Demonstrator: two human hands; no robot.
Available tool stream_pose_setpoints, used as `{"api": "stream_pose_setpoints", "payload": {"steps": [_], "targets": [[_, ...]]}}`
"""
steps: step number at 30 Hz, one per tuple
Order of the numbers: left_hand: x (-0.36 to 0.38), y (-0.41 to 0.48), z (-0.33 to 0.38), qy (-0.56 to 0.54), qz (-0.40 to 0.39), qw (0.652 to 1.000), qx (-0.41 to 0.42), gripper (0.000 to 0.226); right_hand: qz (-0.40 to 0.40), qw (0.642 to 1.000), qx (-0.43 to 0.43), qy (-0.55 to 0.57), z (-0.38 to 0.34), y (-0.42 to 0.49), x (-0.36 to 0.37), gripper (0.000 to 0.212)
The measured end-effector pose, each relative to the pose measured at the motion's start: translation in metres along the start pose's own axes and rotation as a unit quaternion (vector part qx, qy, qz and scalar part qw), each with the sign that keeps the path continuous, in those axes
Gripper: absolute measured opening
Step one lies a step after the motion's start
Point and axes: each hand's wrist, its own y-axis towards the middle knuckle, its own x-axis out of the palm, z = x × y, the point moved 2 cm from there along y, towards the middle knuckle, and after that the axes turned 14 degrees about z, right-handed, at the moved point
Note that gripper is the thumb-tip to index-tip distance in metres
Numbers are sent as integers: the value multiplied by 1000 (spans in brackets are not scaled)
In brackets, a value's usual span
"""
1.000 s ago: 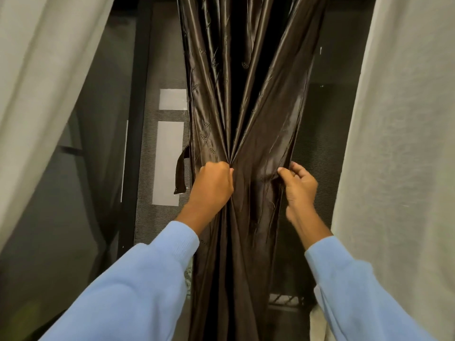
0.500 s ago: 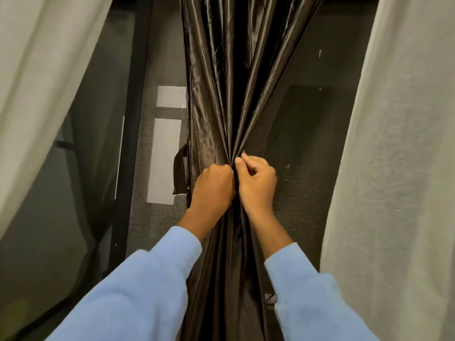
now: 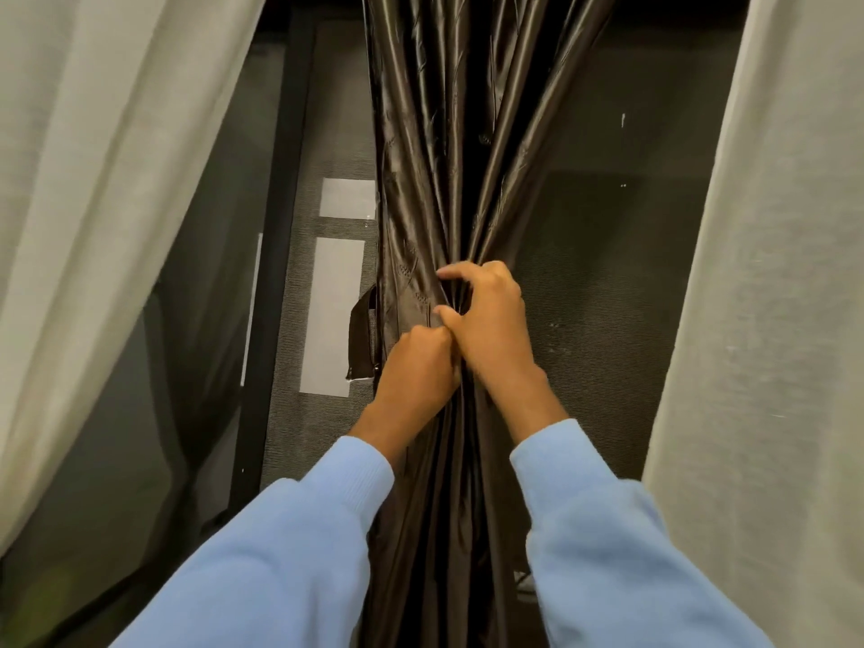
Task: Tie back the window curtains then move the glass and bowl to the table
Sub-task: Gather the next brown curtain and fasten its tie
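Two hands are gripping one dark brown curtain [image 3: 449, 180], which is hanging straight down the middle of the view between them. Its satin-like cloth is shining along long, narrow pleats, and a faint embossed pattern is showing on the smoother folds. Above the grip the pleats are fanning outward; below it they are falling in a close column between the forearms.

The left hand [image 3: 416, 371] is clenching round the gathered folds, knuckles rounded and fingers curled fully into the cloth. The right hand [image 3: 491, 325] is sitting just above it and touching it, forefinger and thumb curving into a ring that is pinching the bunch. How its other fingers are lying I cannot tell. Soft light-blue knitted sleeves [image 3: 290, 554] with ribbed cuffs are covering both forearms.

A short, flat strap [image 3: 362, 339] of the same dark fabric is dangling at the curtain's left edge, near the left hand but apart from it.

Matte, coarsely woven pale curtains are framing the scene, one draping diagonally on the left [image 3: 93, 203] and one hanging as a broad panel on the right [image 3: 771, 320]. Behind the brown cloth a fine dark mesh screen [image 3: 608, 297] is stretching across, a black upright frame bar [image 3: 276, 273] is standing to the left, and pale rectangles [image 3: 334, 315] are showing through the mesh.
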Motion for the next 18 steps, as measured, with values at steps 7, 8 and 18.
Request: {"api": "stream_pose_setpoints", "payload": {"steps": [7, 8, 18], "targets": [[-24, 14, -2, -48, -58, 997, 11, 41, -37, 989, -99, -99, -22, 3, -9, 39], [-27, 12, -2, -51, -69, 996, 26, 38, -40, 988, -95, -113, -20, 3, -9, 36], [-64, 14, -71, -235, 137, 870, -412, 25, 16, 996, -49, -79, -17, -1, -13, 43]]}}
